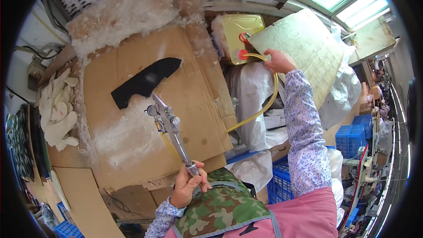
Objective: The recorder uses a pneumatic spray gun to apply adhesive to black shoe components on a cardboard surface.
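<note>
My left hand (187,187) is closed round the lower end of a metal spray gun (175,134), whose nozzle end points up and away over the cardboard. Just beyond the nozzle a black fabric piece (147,81) with a notched edge lies flat on the cardboard sheet (194,119). My right arm reaches far forward. The fingers of my right hand (282,61) are closed on a yellow hose (274,92), close to where it enters the red cap (242,54) of a yellowish metal can (240,26). Another length of yellow hose hangs below the spray gun.
White cut pieces (59,108) are heaped at the left. White fibrous residue (119,22) covers the far cardboard. A pale board (299,44) leans beside the can, over plastic sheeting (253,101). Blue crates (350,139) stand on the right; another blue crate (280,180) sits below my right arm.
</note>
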Action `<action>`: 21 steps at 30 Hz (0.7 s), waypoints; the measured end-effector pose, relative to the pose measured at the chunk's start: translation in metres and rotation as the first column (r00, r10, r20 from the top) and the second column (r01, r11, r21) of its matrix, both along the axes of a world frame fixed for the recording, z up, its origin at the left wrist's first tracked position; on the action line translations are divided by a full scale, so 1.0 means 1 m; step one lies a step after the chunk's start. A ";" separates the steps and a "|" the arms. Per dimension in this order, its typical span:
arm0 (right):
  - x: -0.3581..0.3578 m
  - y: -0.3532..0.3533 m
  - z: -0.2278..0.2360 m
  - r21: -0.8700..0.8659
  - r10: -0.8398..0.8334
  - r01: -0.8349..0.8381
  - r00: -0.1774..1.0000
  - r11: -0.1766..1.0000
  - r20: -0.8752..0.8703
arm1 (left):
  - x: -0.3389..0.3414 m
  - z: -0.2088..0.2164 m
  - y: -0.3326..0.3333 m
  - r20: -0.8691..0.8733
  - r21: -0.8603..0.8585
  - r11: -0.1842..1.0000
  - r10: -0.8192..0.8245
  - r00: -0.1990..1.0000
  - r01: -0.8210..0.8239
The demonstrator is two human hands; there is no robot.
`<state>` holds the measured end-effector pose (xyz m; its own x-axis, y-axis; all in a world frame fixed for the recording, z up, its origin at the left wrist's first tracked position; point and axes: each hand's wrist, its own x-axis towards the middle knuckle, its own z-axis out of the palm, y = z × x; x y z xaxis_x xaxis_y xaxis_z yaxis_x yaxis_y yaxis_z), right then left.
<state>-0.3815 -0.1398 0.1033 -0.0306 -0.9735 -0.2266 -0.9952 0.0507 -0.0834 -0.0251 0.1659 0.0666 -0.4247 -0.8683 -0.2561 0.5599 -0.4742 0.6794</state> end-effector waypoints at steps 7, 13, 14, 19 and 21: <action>0.016 -0.017 -0.038 0.067 0.011 -0.017 0.997 0.998 0.079 | 0.002 -0.003 -0.001 -0.006 0.010 1.000 0.025 1.000 -0.025; 0.014 -0.024 -0.065 -0.130 0.234 -0.239 0.971 0.962 -0.051 | 0.005 -0.008 -0.005 -0.018 0.025 0.999 0.033 0.999 -0.033; 0.017 -0.026 -0.065 -0.141 0.263 -0.269 0.963 0.953 -0.059 | 0.005 -0.010 -0.006 -0.016 0.028 0.999 0.035 0.999 -0.035; 0.044 -0.046 -0.061 -0.015 0.219 -0.228 0.951 0.974 -0.218 | 0.004 -0.016 -0.010 -0.002 0.038 0.999 0.031 1.000 -0.031; 0.041 -0.049 -0.067 0.053 0.221 -0.215 0.929 0.975 -0.297 | 0.004 -0.017 -0.011 -0.008 0.038 0.999 0.031 0.999 -0.030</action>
